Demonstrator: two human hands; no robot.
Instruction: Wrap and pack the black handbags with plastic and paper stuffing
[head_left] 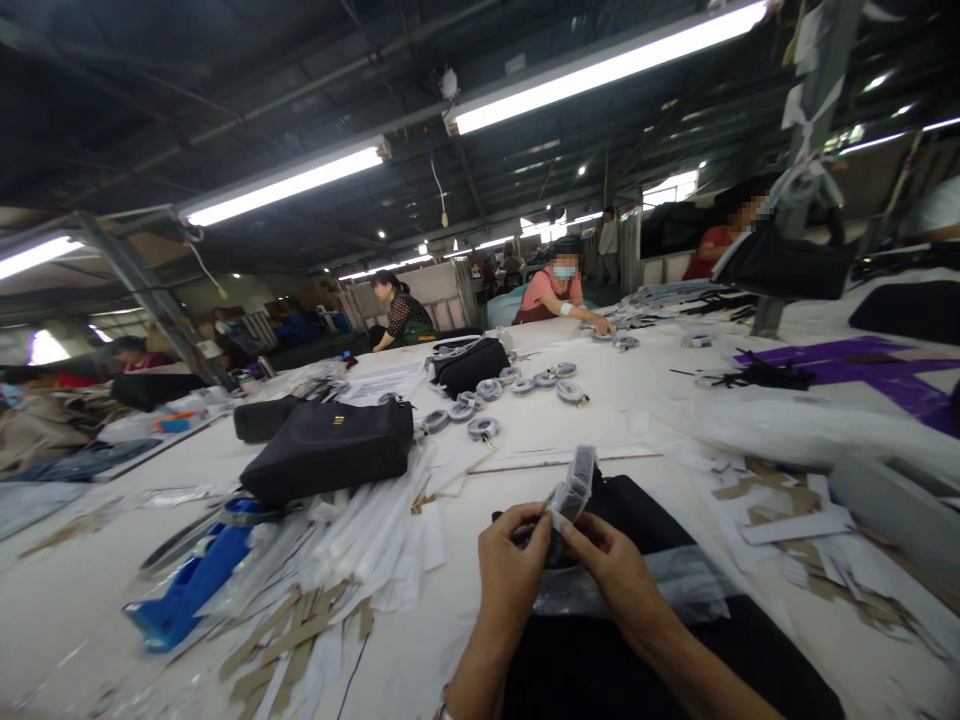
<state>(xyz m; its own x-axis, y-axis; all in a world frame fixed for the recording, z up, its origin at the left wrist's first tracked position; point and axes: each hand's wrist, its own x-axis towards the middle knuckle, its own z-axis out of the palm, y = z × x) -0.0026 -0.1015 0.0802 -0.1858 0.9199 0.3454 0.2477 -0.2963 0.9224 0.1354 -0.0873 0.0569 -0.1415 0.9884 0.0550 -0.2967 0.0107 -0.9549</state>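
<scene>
In front of me, my left hand (514, 560) and my right hand (609, 560) are both closed on a dark strap partly wrapped in clear plastic (576, 482). One wrapped end stands up above my fingers, and a curled dark part shows between my hands. My fingertips hide some of it. Beneath my hands lies a black bag (630, 505) with a clear plastic sheet (694, 585) across it. Beyond them, several coiled straps in plastic (523, 386) are scattered on the white table (555, 440).
A black handbag (330, 450) lies to the left, near a blue tape dispenser (184, 585) and brown paper strips (300, 640). At right are paper scraps (795, 530) and a grey box-like object (892, 510). A masked person (555, 295) reaches toward coils across the table.
</scene>
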